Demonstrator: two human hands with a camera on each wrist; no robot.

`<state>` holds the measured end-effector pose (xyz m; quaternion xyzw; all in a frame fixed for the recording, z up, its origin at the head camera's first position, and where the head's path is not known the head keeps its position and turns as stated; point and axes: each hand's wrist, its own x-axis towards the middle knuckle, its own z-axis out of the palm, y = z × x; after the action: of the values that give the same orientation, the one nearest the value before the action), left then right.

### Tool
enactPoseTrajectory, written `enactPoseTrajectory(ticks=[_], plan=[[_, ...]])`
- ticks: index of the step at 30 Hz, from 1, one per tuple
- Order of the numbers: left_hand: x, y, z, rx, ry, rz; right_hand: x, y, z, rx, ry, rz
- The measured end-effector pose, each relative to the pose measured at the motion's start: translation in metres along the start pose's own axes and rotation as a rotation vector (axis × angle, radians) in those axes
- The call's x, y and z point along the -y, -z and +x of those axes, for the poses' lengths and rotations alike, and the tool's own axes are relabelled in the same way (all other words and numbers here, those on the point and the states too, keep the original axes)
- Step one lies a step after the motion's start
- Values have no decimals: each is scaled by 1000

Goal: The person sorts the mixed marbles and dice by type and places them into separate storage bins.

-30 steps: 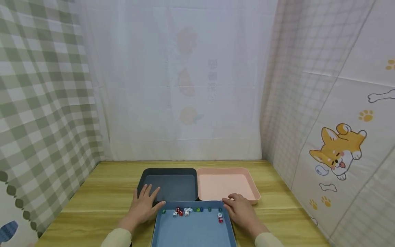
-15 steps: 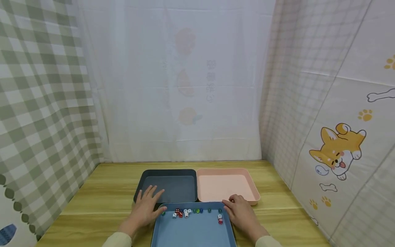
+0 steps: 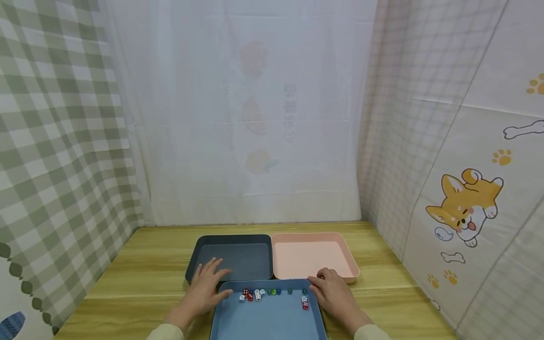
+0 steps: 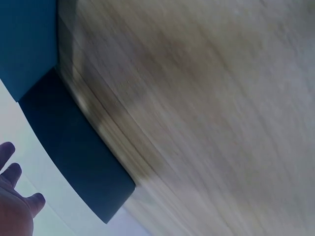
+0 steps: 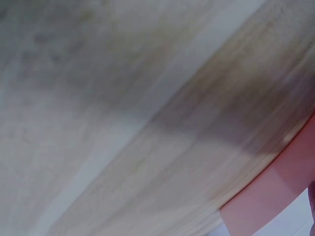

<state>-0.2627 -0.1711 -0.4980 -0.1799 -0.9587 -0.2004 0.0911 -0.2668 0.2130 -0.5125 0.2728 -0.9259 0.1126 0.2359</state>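
My left hand (image 3: 204,292) hovers with spread fingers over the front left of the dark tray (image 3: 244,257), its thumb reaching over the back left corner of the blue tray (image 3: 272,323). In the left wrist view its fingers (image 4: 12,172) show above the dark tray's side wall (image 4: 74,142). My right hand (image 3: 337,295) has loosely bent fingers right at the blue tray's back right corner. Along the back of the blue tray lie several white dice (image 3: 258,297), red dice (image 3: 305,306) and glass marbles (image 3: 290,291) in green, blue and yellow-green.
A pink tray (image 3: 312,257) stands right of the dark one, side by side, both behind the blue tray. All sit on a wood-grain table (image 3: 140,274). Fabric curtains (image 3: 195,141) enclose it at the back and both sides.
My left hand has shifted slightly to the right, its thumb further over the blue tray's corner. The right hand, dice and marbles keep their places.
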Motion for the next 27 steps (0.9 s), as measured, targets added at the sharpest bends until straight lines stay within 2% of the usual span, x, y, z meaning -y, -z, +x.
enactPoseTrajectory(ticks=[5, 12, 19, 27], plan=[[-3, -1, 0, 12, -40, -28, -2, 2, -1, 29, 19, -15], [-5, -5, 0, 34, -92, -40, -3, 3, -2, 115, -7, -30], [-6, -8, 0, 53, -100, -57, -4, 2, -2, 99, 30, -61], [-8, -8, -1, 76, -88, -60, -3, 4, 1, 157, 24, -60]])
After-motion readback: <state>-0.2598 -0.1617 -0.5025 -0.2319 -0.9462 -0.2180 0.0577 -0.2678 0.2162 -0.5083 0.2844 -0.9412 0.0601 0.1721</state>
